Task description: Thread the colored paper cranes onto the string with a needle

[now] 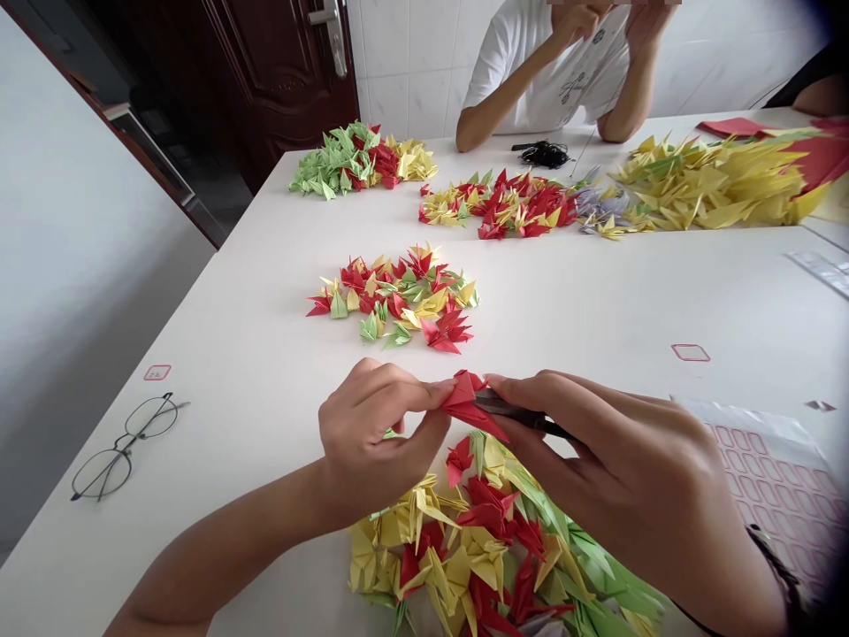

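My left hand (pixel 378 433) pinches a red folded paper crane (pixel 470 409) between thumb and fingertips. My right hand (pixel 597 451) grips a slim black tool (pixel 514 411), perhaps tweezers or scissors, whose tip meets the crane and is partly hidden by it. Just below both hands, a large heap of red, yellow and green paper cranes (pixel 478 540) lies on the white table (pixel 218 425) and runs out of the bottom of the view.
Further paper crane piles (pixel 391 301) (pixel 716 186) lie across the table. Glasses (pixel 126 447) rest at the left edge. A pink-gridded sheet (pixel 769 487) lies at right. A person in a white T-shirt (pixel 550 71) sits opposite, beside a black cord bundle (pixel 544 155).
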Action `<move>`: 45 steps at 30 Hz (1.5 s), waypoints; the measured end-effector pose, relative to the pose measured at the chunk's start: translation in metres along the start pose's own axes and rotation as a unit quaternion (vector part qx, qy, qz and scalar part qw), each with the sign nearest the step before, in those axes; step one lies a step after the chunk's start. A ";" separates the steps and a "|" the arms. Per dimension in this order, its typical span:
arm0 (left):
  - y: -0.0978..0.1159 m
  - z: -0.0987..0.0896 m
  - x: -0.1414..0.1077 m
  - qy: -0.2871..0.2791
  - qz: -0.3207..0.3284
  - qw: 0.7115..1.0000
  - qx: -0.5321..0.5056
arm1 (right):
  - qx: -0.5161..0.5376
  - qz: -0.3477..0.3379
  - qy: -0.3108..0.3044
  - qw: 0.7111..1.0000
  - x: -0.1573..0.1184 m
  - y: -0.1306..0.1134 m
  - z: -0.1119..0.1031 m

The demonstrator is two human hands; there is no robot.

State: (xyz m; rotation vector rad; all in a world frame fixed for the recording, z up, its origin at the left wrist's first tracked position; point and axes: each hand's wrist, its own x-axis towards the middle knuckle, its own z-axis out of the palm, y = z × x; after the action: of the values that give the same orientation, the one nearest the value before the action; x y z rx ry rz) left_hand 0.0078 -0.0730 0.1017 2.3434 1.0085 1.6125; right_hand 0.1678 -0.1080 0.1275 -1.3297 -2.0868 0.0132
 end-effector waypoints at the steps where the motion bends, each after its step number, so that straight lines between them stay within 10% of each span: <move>1: 0.000 0.000 0.000 0.000 0.000 1.000 0.000 | 0.001 0.002 -0.004 1.000 0.000 0.000 0.000; 45: -0.001 0.004 -0.002 -0.001 -0.081 0.990 -0.115 | 0.003 0.002 -0.017 1.000 0.003 0.006 -0.006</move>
State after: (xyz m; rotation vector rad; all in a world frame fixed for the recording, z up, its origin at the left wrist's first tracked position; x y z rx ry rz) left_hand 0.0105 -0.0726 0.0986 2.0570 0.9301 1.5718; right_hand 0.1748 -0.1048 0.1323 -1.3392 -2.1102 0.0440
